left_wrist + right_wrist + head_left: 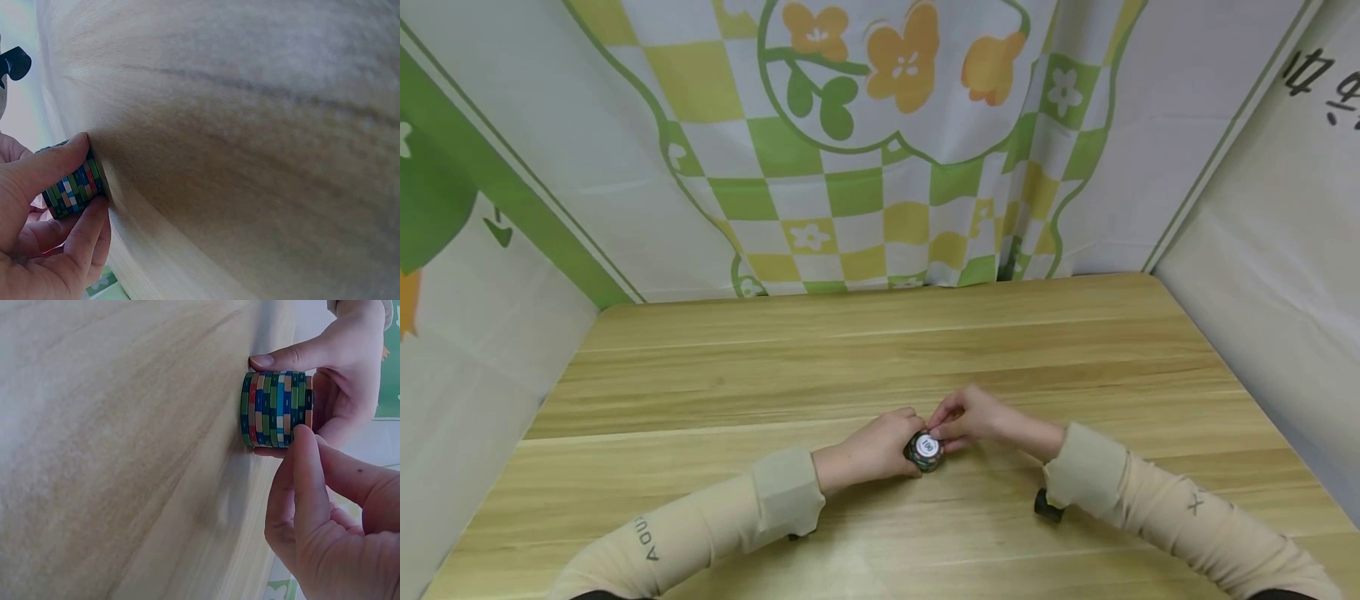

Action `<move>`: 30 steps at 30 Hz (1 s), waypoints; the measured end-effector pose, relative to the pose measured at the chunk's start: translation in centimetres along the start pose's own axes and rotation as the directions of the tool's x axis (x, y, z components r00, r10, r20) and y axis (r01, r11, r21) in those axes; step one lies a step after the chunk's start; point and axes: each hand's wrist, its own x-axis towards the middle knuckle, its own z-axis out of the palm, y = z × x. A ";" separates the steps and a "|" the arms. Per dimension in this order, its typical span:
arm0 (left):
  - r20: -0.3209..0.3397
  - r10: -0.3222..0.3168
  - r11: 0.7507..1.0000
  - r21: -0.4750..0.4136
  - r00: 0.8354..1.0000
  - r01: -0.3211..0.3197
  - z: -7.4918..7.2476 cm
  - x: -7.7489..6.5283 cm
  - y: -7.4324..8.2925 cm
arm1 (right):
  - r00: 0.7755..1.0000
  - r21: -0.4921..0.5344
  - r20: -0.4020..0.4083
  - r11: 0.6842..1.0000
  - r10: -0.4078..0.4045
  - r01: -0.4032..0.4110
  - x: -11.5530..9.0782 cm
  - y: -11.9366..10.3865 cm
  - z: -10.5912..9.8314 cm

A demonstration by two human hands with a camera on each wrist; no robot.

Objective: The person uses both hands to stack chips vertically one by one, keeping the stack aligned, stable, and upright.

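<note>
A short stack of poker chips (927,448) stands on the wooden table, its top chip marked "100" on a white centre. Green, blue, red and dark chip edges (275,406) show from the side in the right wrist view. My left hand (880,446) grips the stack from the left, thumb on the near side and fingers round the far side. From the right, my right hand (973,419) pinches the rim of the top chip between thumb and index finger; the other fingers curl beside the stack. In the left wrist view, the left thumb and fingers cover part of the chips (75,187).
The wooden table (737,367) reaches back to a green-and-yellow checked curtain (857,200). White fabric walls (1277,225) stand at both sides. A dark device (1047,506) hangs under the right cuff.
</note>
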 end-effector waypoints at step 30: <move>0.015 -0.095 0.994 -0.043 0.995 0.096 -2.0 -0.6 -3.0 | 0.961 -0.320 -0.256 0.947 -0.105 0.018 -0.8 1.2 -4.5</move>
